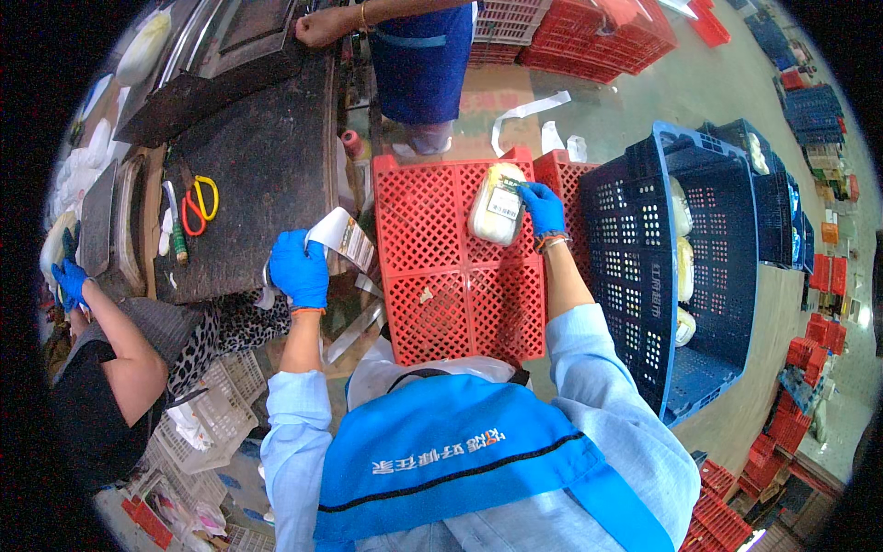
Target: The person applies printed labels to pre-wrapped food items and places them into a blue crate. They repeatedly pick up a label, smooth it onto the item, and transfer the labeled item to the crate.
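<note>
My left hand [299, 269], in a blue glove, holds a roll of printed labels [343, 238] whose loose strip points right, at the edge of the dark table. A wrapped napa cabbage [495, 224] lies on an upturned red plastic crate [428, 228] in front of me. It bears a white label with a barcode and a dark green label at its upper part. My right hand [543, 208], also gloved in blue, touches the dark green label at the cabbage's right side with its fingertips. Whether the fingers pinch the label or press it is unclear.
To the right, a blue plastic crate [662, 276] holds several wrapped cabbages [683, 269]. Scissors [200, 205] and a green-handled knife [177, 231] lie on the dark table [255, 152]. One co-worker [124, 359] is at the left, another [417, 69] stands ahead. Red crates [600, 34] are stacked beyond.
</note>
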`<action>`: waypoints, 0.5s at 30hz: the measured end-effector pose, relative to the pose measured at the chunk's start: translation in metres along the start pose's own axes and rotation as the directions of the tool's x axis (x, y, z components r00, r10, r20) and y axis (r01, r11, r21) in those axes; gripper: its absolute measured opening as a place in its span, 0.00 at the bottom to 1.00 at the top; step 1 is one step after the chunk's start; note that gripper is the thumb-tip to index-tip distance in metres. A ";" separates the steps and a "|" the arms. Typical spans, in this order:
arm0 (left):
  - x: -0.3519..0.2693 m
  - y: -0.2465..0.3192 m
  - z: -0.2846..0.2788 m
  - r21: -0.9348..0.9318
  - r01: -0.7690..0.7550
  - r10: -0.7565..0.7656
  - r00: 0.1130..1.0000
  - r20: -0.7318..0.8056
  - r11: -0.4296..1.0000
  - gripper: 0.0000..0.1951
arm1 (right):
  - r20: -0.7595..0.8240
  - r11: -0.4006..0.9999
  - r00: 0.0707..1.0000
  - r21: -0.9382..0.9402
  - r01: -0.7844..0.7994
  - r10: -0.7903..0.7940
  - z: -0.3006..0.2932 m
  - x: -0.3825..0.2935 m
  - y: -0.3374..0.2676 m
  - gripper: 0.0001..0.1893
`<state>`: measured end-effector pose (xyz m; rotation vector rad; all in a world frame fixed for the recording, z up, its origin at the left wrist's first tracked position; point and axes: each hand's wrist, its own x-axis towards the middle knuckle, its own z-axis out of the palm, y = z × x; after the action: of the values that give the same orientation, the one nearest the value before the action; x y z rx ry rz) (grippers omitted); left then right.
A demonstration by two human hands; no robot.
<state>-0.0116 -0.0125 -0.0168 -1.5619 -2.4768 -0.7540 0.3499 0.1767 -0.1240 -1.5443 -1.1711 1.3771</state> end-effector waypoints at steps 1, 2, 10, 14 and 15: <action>0.000 0.000 0.000 -0.002 -0.006 0.006 1.000 -0.003 1.000 0.09 | -0.018 0.998 1.000 -0.055 0.010 -0.011 0.001 0.000 0.000 0.14; -0.001 0.000 0.000 0.000 -0.002 0.002 1.000 -0.003 1.000 0.09 | -0.036 0.994 0.999 -0.110 0.019 -0.023 0.002 0.001 0.000 0.14; -0.001 0.002 -0.002 0.006 -0.008 0.008 1.000 -0.015 1.000 0.08 | -0.002 0.971 0.994 -0.215 0.108 -0.111 0.006 0.004 0.032 0.24; 0.000 0.004 -0.003 -0.017 -0.008 0.008 1.000 -0.025 1.000 0.08 | -0.010 0.953 0.984 -0.249 0.171 -0.179 0.007 -0.002 0.034 0.33; -0.001 0.003 -0.003 -0.018 -0.001 0.000 1.000 -0.025 1.000 0.08 | -0.070 0.947 0.979 -0.276 0.163 -0.189 0.012 -0.008 0.023 0.33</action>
<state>-0.0087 -0.0138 -0.0137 -1.5493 -2.4585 -0.7932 0.3419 0.1612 -0.1447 -1.6263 -1.4451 1.0476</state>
